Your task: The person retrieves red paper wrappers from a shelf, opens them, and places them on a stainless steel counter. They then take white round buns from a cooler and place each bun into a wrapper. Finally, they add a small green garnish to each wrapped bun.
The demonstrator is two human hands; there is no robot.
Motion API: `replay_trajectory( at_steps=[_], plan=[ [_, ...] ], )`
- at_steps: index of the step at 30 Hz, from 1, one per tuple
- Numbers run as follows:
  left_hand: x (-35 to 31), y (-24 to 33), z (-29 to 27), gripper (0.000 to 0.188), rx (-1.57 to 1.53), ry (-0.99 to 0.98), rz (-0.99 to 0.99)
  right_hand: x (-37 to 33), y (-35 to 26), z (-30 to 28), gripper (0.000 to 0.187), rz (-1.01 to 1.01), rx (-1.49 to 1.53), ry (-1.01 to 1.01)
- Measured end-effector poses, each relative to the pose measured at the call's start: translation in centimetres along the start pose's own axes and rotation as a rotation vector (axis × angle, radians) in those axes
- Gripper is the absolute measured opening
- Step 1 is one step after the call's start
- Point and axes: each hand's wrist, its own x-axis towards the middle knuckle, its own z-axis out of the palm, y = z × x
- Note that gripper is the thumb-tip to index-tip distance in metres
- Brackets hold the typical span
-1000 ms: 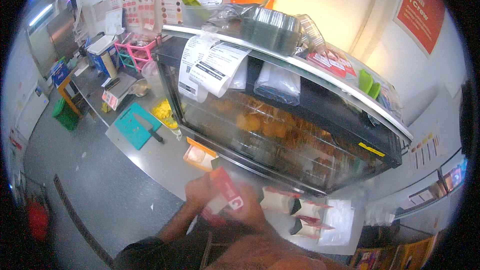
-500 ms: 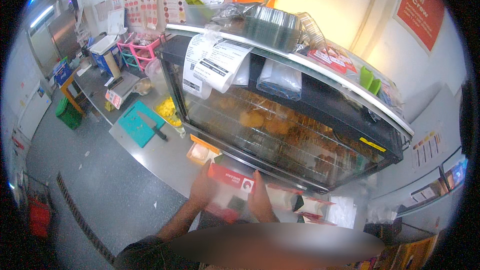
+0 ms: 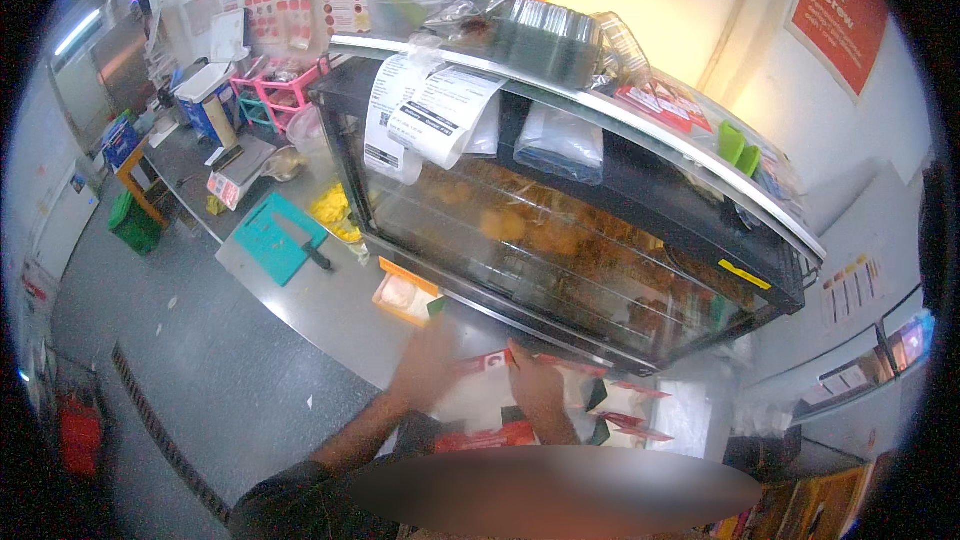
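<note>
A red-and-white paper food box [image 3: 484, 364] stands at the counter's edge, in front of the glass display warmer [image 3: 560, 260]. My right hand [image 3: 540, 398] grips its right side, fingers bent over the rim. My left hand [image 3: 426, 368] is to the left of this box, apart from it and smeared by motion, so its fingers cannot be made out. Just beyond the left hand sits an open orange-edged box [image 3: 404, 298] with a pale white thing inside, perhaps rice. More open red-and-white boxes [image 3: 625, 410] line up to the right of my right hand.
Left on the steel counter lie a teal cutting board [image 3: 268, 245] with a knife [image 3: 305, 244] and some yellow food [image 3: 335, 210]. Receipts [image 3: 440, 115] hang from the warmer's top, which carries stacked plastic containers [image 3: 545, 40]. Clear plastic bags [image 3: 682, 420] lie at the right.
The red-and-white box, held between both hands before, has moved right toward the other boxes. My left hand has come away from it; my right hand has shifted slightly right.
</note>
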Motion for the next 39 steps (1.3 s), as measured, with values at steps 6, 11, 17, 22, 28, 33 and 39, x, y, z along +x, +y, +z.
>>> replay_trajectory(
  at_steps=[6, 11, 17, 22, 28, 33, 39],
  plan=[
    [0.9, 4.4, -0.5, 0.069, -0.289, -0.290, -0.174, 0.1, -1.8, -1.0, 0.067, -0.406, 0.162, 0.101],
    [1.7, -0.9, -1.7, 0.049, -0.234, 0.243, -0.255, -0.1, 4.6, -0.3, 0.067, -0.184, 0.725, 0.105],
    [-0.5, -3.5, 4.4, 0.036, -1.008, 0.490, -0.411, -2.8, 7.7, 5.7, 0.046, -0.519, 0.338, -0.022],
    [-2.8, -0.2, 8.0, 0.041, -1.314, 0.188, -0.402, -6.0, 5.7, 7.9, 0.058, -0.040, 1.088, -0.126],
    [-2.3, -0.8, 8.6, 0.048, -0.906, -0.367, -0.545, -6.4, 7.2, 6.1, 0.075, 0.547, 2.239, -0.093],
    [-1.8, 0.9, 12.1, 0.059, -1.926, -0.735, -0.947, -11.7, 9.4, 7.1, 0.070, 0.013, 1.502, 0.168],
    [0.4, 1.0, 11.0, 0.060, -0.452, -0.845, -0.087, -13.6, 14.2, 9.6, 0.074, 0.210, 0.723, 0.208]
  ],
)
